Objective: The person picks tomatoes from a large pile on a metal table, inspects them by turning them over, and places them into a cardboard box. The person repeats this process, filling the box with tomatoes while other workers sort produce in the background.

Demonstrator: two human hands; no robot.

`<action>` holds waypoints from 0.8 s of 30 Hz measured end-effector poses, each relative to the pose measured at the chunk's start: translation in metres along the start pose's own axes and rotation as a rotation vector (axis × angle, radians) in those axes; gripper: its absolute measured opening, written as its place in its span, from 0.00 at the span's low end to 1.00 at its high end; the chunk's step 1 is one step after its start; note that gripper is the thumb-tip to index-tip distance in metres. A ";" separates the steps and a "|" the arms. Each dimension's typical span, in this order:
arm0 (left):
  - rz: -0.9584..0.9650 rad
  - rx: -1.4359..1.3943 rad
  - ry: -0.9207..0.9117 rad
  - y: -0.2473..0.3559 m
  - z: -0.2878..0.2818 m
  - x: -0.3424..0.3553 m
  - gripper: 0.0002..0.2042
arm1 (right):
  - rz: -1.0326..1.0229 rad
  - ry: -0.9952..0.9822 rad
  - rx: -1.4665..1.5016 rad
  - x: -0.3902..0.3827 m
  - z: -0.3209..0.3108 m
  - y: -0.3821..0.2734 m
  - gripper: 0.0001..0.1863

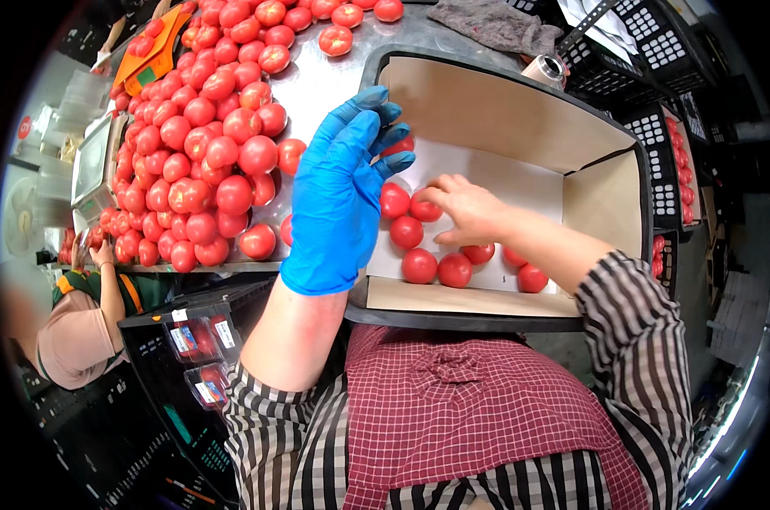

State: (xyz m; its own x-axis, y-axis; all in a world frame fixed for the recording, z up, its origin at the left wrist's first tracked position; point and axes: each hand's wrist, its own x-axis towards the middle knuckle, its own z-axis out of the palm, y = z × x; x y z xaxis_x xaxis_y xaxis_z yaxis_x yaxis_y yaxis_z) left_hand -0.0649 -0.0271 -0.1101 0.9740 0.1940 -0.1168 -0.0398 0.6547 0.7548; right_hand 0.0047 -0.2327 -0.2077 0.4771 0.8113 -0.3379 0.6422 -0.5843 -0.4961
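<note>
My left hand (338,191), in a blue glove with darkened fingertips, is raised over the left side of a black crate (638,191) lined with brown paper. Its fingers are bent but apart, and I see nothing held in them. One tomato (402,146) shows behind those fingers. Inside the crate, my bare right hand (470,212) reaches down with its fingers curved over a red tomato (425,206). More tomatoes, such as one tomato (454,270) at the near side, lie on the crate's white bottom. Part of the bottom is hidden by my right hand and forearm.
A large heap of tomatoes (198,144) covers the metal table (325,89) on the left. An orange tray (151,64), a grey cloth (495,25) and a flask (546,70) lie farther off. Packed tomatoes (199,338) sit lower left. A co-worker (83,331) stands at far left.
</note>
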 end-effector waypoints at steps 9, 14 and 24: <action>0.197 0.111 0.325 -0.001 -0.018 0.009 0.19 | 0.245 0.247 0.030 0.030 0.074 -0.020 0.49; 0.203 0.181 0.368 0.002 -0.015 0.001 0.20 | 0.256 0.145 0.133 0.011 0.060 -0.017 0.42; 0.168 0.174 0.359 -0.006 -0.001 -0.030 0.15 | 0.177 0.138 0.188 -0.028 0.082 -0.003 0.35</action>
State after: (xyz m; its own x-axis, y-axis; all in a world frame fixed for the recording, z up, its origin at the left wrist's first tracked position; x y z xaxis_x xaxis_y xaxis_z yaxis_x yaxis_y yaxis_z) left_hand -0.0942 -0.0366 -0.1116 0.8168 0.5492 -0.1770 -0.1229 0.4653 0.8766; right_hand -0.0600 -0.2518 -0.2621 0.6569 0.6795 -0.3267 0.4259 -0.6920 -0.5828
